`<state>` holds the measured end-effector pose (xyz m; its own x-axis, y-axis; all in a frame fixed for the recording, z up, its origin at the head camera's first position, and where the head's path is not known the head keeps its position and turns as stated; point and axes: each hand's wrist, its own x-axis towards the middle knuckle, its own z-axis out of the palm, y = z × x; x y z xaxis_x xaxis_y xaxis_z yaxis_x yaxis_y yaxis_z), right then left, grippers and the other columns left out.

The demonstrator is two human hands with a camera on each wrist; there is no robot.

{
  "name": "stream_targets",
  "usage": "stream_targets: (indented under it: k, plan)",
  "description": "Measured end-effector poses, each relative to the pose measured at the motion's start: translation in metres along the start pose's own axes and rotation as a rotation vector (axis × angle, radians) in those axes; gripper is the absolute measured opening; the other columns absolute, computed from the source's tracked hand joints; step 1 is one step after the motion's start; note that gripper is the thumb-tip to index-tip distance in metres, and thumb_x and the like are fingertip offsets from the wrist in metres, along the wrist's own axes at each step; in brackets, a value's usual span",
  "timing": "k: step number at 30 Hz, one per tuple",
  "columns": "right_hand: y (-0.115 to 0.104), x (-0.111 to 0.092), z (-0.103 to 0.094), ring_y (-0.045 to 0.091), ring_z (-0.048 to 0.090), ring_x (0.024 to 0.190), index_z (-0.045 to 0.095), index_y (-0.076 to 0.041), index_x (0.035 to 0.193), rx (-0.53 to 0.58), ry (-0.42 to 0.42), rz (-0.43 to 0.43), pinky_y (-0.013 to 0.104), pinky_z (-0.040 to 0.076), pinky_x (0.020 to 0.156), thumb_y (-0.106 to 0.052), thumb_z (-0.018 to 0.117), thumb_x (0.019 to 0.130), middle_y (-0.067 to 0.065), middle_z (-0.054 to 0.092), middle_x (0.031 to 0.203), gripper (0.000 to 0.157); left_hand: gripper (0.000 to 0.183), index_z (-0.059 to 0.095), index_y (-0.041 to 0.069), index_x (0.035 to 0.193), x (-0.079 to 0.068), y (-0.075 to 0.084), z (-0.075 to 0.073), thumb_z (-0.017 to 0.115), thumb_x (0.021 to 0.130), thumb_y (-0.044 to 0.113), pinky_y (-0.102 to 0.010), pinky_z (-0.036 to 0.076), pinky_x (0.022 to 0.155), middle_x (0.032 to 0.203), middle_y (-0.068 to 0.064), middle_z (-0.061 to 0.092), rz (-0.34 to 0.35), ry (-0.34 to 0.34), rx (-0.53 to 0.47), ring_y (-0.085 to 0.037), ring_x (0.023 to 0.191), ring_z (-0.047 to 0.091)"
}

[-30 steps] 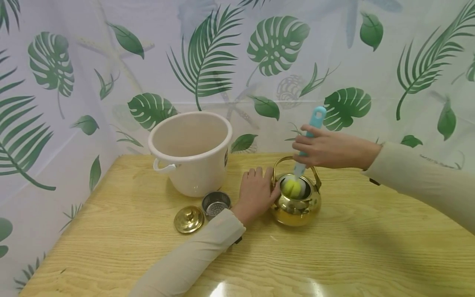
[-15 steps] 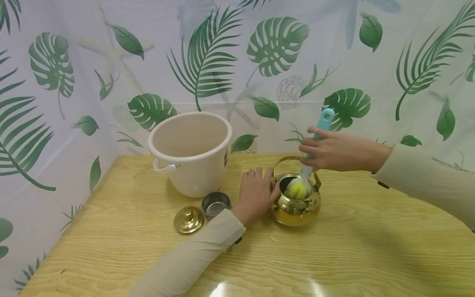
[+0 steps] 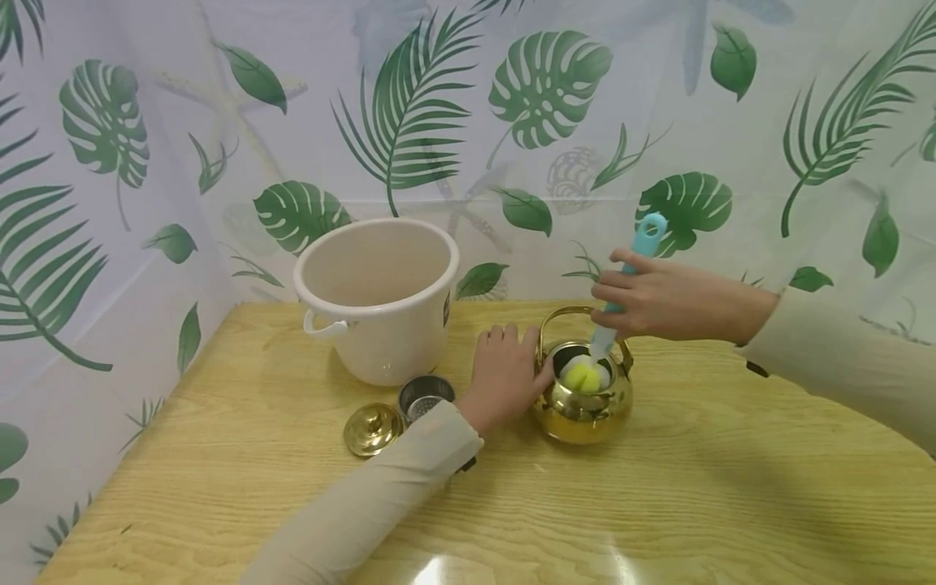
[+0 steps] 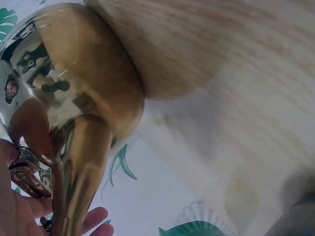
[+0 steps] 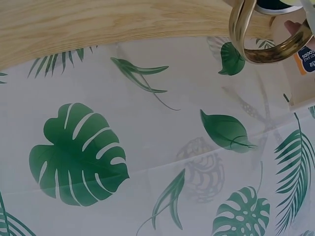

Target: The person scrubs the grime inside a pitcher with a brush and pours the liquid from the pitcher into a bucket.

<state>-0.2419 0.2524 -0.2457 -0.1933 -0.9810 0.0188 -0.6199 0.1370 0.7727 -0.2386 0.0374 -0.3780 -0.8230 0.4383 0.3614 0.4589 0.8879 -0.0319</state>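
Note:
A shiny gold teapot [image 3: 581, 422] stands upright on the table, its lid off and its arched handle raised. My left hand [image 3: 504, 374] holds it from the left; in the left wrist view the fingers wrap round the spout [image 4: 81, 172]. Above the pot, my right hand [image 3: 658, 296] grips the light blue handle of a sponge brush [image 3: 647, 236], which leans to the right. Its yellow and white sponge head [image 3: 583, 377] sits inside the pot's mouth. The right wrist view catches the teapot's handle [image 5: 239, 29] but only the edge of the work.
The gold lid [image 3: 373, 431] lies left of my left forearm. Beside it is a metal strainer [image 3: 426, 392], partly covered by my sleeve. A white bucket [image 3: 387, 341] with a side handle stands behind them. A leaf-print cloth [image 3: 439, 162] hangs behind the wooden table [image 3: 658, 512].
The brush handle and my right hand have shifted right, so the brush leans more. The sponge head has moved slightly within the teapot's mouth. My left hand stays on the teapot.

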Motion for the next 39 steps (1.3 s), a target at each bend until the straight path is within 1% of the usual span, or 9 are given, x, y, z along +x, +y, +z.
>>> stream_targets:
  k: [4,8,11,14,17,25,29,32,39]
  plan:
    - [0.0,0.003,-0.002,0.021,0.056,0.087,0.064,-0.018,0.094,-0.004,0.021,0.003,0.042,0.04,0.089,-0.05,0.074,0.067,0.004,0.06,0.092,0.044,0.039,0.051,0.016,0.113,0.002,-0.001,-0.005,0.038,0.095,0.048,-0.038,0.042,0.087,0.101,-0.006,0.058,0.002,-0.042,0.006,-0.024,0.096,0.055]
    - [0.0,0.007,-0.002,0.021,0.056,0.087,0.064,-0.018,0.094,-0.016,0.033,0.006,0.042,0.04,0.09,-0.052,0.072,0.067,0.004,0.06,0.092,0.044,0.04,0.051,0.015,0.114,0.003,-0.001,-0.008,0.037,0.096,0.048,-0.039,0.042,0.089,0.104,-0.006,0.059,0.008,-0.06,0.025,-0.024,0.1,0.055]
    - [0.001,0.01,0.0,0.02,0.056,0.087,0.063,-0.018,0.093,-0.021,0.043,0.009,0.041,0.04,0.09,-0.053,0.071,0.069,0.003,0.06,0.092,0.043,0.038,0.052,0.014,0.111,0.003,-0.001,-0.009,0.039,0.095,0.047,-0.038,0.042,0.089,0.101,-0.005,0.058,0.02,-0.043,0.033,-0.023,0.1,0.054]
    - [0.001,0.012,0.003,0.021,0.056,0.086,0.062,-0.017,0.091,-0.018,0.056,0.007,0.04,0.04,0.09,-0.053,0.07,0.069,0.003,0.06,0.09,0.043,0.035,0.052,0.014,0.107,0.003,-0.001,-0.009,0.041,0.095,0.045,-0.037,0.042,0.087,0.096,-0.004,0.058,0.035,0.002,0.036,-0.022,0.097,0.054]
    - [0.001,0.014,0.005,0.021,0.055,0.085,0.062,-0.016,0.09,-0.026,0.062,0.0,0.04,0.038,0.088,-0.053,0.07,0.069,0.003,0.06,0.088,0.043,0.033,0.051,0.015,0.106,0.003,-0.002,-0.009,0.043,0.094,0.044,-0.036,0.042,0.086,0.094,-0.004,0.057,0.045,0.034,0.037,-0.022,0.095,0.053]
    - [0.002,0.015,0.009,0.021,0.055,0.086,0.063,-0.017,0.091,-0.061,0.027,-0.004,0.04,0.038,0.088,-0.05,0.072,0.069,0.004,0.06,0.089,0.041,0.033,0.048,0.015,0.108,0.003,-0.003,-0.004,0.043,0.094,0.045,-0.036,0.042,0.086,0.094,-0.005,0.056,0.054,0.039,0.026,-0.022,0.095,0.053]
    - [0.002,0.012,0.008,0.022,0.056,0.086,0.065,-0.016,0.091,-0.089,0.005,-0.004,0.04,0.038,0.088,-0.038,0.08,0.066,0.005,0.06,0.091,0.037,0.034,0.047,0.015,0.109,0.003,-0.003,0.0,0.042,0.094,0.045,-0.036,0.041,0.085,0.094,-0.005,0.056,0.062,0.037,0.015,-0.022,0.094,0.052]
    - [0.001,0.01,0.008,0.022,0.056,0.088,0.066,-0.016,0.093,-0.102,-0.011,-0.007,0.04,0.039,0.088,-0.029,0.083,0.064,0.005,0.061,0.094,0.036,0.034,0.047,0.015,0.109,0.003,-0.004,0.002,0.042,0.094,0.045,-0.036,0.041,0.085,0.095,-0.005,0.056,0.062,0.035,0.013,-0.022,0.094,0.052]
    - [0.001,0.007,0.008,0.021,0.057,0.092,0.066,-0.017,0.096,-0.102,-0.042,-0.009,0.04,0.039,0.09,-0.028,0.083,0.064,0.005,0.063,0.098,0.038,0.035,0.045,0.016,0.112,0.002,-0.003,0.002,0.039,0.095,0.046,-0.037,0.041,0.089,0.097,-0.004,0.056,0.051,0.013,0.021,-0.022,0.097,0.052]
